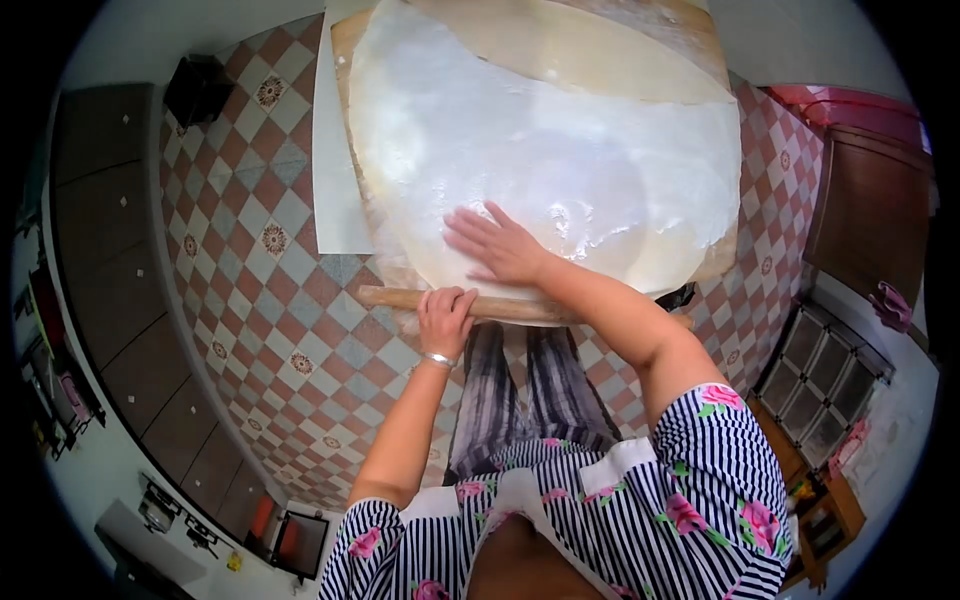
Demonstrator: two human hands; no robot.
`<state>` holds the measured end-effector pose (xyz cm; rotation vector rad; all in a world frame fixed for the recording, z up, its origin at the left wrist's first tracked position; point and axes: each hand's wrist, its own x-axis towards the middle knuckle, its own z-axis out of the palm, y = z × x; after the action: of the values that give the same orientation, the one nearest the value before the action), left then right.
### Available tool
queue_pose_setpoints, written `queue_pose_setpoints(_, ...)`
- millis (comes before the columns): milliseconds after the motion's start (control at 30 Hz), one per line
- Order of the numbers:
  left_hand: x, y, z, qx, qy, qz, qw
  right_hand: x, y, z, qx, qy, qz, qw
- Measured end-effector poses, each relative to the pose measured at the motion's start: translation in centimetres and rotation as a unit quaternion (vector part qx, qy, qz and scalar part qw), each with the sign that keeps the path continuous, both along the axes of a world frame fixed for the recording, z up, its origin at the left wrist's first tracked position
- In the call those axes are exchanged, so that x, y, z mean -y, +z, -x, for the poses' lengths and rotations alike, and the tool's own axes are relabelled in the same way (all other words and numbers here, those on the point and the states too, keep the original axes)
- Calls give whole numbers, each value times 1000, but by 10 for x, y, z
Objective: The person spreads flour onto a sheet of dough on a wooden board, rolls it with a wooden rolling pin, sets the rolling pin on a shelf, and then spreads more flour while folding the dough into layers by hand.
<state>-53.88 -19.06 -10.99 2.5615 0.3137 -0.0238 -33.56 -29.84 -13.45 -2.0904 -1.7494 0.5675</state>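
A very large thin sheet of dough (480, 150), dusted with white flour, covers most of the wooden board (716, 262). Part of it at the far side lies folded or layered, with a visible edge line. Along the near edge of the board lies a long wooden rolling pin (520, 308). My left hand (446, 318), with a bracelet at the wrist, is wrapped round the pin near its left end. My right hand (497, 246) lies flat on or just over the floury dough, fingers spread and slightly blurred.
The board rests on a white surface (338, 200) that shows at its left. A small dark object (677, 297) sits by the board's near right corner. A black bin-like box (198, 90) stands on the tiled floor (270, 330). Grey cabinets (125, 230) line the left; a brown wooden cabinet (868, 210) stands right.
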Motion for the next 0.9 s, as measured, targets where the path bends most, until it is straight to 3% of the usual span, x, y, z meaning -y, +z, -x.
queue_pose_setpoints(100,-11,-1,4,-16,-12,-2,1000,66,-2,2,-16,57,48,997)
queue_pose_setpoints(167,-19,-2,6,-2,-20,-1,1000,97,8,-30,81,-2,89,993)
queue_pose_setpoints(200,-20,-2,7,2,-25,2,1000,95,27,-49,68,-71,240,966)
queue_pose_setpoints(267,-21,3,8,-14,-47,10,999,94,16,-69,87,-245,139,956)
queue_pose_setpoints(367,-24,12,0,-16,-60,3,998,33,22,-63,87,-286,147,943)
queue_pose_setpoints(433,-24,22,5,-16,-55,-16,998,9,35,-34,59,-160,192,967)
queue_pose_setpoints(467,-26,28,9,-27,-55,-21,998,11,30,-16,22,-112,84,990)
queue_pose_setpoints(500,-29,34,15,-37,-53,-27,998,17,18,3,19,-70,48,996)
queue_pose_setpoints(533,-31,42,21,-46,-50,-34,997,26,19,17,-4,-63,14,998)
queue_pose_setpoints(600,-35,63,30,-57,-44,-33,997,42,45,26,8,-93,56,994)
queue_pose_setpoints(700,-36,92,48,-74,-27,-38,996,52,80,28,-49,-281,99,953)
queue_pose_setpoints(800,-33,118,53,-55,-4,-64,996,64,110,27,-58,-405,-39,912)
queue_pose_setpoints(900,-31,140,46,-22,13,-100,995,67,144,11,-34,-368,143,918)
